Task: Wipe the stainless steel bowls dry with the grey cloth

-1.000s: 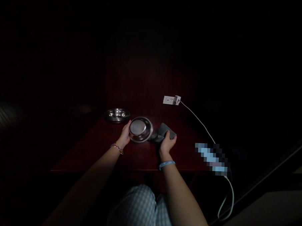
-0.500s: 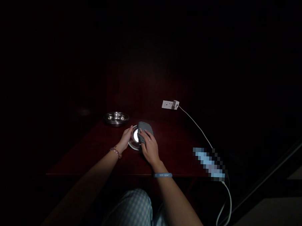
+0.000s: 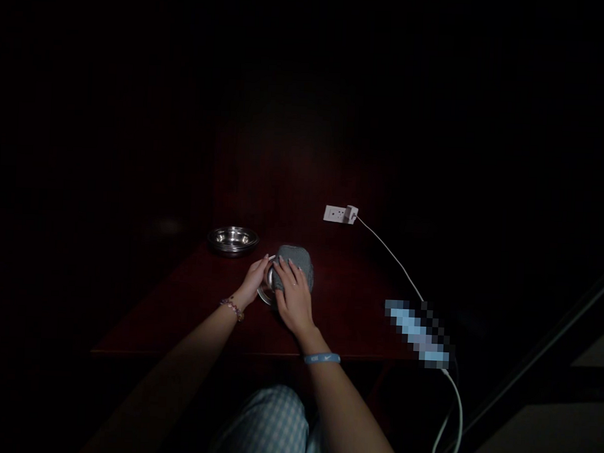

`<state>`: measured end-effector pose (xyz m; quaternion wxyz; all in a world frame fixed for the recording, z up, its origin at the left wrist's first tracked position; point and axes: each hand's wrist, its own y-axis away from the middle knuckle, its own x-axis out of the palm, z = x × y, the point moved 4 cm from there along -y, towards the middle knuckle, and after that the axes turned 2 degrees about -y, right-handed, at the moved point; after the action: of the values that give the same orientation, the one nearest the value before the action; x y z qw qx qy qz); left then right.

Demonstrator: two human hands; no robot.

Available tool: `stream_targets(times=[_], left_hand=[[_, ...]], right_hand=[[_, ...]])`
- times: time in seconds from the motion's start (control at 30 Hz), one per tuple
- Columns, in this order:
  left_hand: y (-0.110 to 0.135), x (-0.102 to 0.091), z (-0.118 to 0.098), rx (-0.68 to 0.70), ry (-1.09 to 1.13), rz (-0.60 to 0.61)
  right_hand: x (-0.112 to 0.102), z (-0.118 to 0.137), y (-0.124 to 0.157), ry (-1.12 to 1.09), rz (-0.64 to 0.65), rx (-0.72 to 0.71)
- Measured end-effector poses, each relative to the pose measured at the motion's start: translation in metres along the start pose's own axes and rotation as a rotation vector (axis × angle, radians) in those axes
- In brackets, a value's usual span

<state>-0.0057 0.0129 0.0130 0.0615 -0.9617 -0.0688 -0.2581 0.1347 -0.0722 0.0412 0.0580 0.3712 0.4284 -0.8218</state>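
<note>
My left hand (image 3: 253, 282) grips the left rim of a shiny steel bowl (image 3: 266, 292), thumb over the edge. Against the bowl's inside, my right hand (image 3: 294, 303) presses a folded grey cloth (image 3: 294, 257), its fingers laid over the fabric. The cloth covers most of the bowl's right side, so only its left part shows. The bowl is tilted a little above or on the dark red table (image 3: 187, 325); whether it touches is unclear.
Stacked steel bowls (image 3: 232, 241) stand at the back left of the table. A white charger in a wall socket (image 3: 340, 215) feeds a white cable (image 3: 388, 249) down the right side to a blurred-out device (image 3: 417, 333). The surroundings are very dark.
My right hand and the cloth have shifted slightly left over the bowl, hiding more of its bright centre. The cloth now lies flatter and broader. My left hand keeps its grip.
</note>
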Motion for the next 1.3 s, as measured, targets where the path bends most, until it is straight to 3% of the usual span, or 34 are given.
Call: stream_targets(times=[0.13, 0.23, 0.43, 0.7, 0.97, 1.17, 1.3], left_hand=[[0.0, 0.001, 0.003, -0.053, -0.05, -0.004], [0.0, 0.001, 0.003, -0.008, -0.049, 0.015], [0.0, 0.002, 0.0, 0.024, 0.035, 0.0], [0.001, 0.001, -0.004, 0.038, 0.054, -0.04], [-0.001, -0.006, -0.009, 0.152, 0.014, -0.104], [-0.002, -0.007, -0.009, 0.148, 0.013, -0.105], [-0.002, -0.006, -0.008, 0.144, 0.013, -0.091]], right_hand=[[-0.003, -0.013, 0.001, -0.067, -0.134, 0.111], [-0.005, -0.027, 0.003, -0.172, -0.254, 0.193], [-0.003, -0.064, 0.009, -0.544, -0.527, 0.599], [0.001, -0.082, 0.008, -0.951, -0.71, 0.685], [0.001, -0.07, 0.004, -1.102, -0.654, 0.696], [0.002, -0.063, 0.009, -1.105, -0.434, 0.8], [0.0, -0.061, 0.008, -1.095, -0.425, 0.748]])
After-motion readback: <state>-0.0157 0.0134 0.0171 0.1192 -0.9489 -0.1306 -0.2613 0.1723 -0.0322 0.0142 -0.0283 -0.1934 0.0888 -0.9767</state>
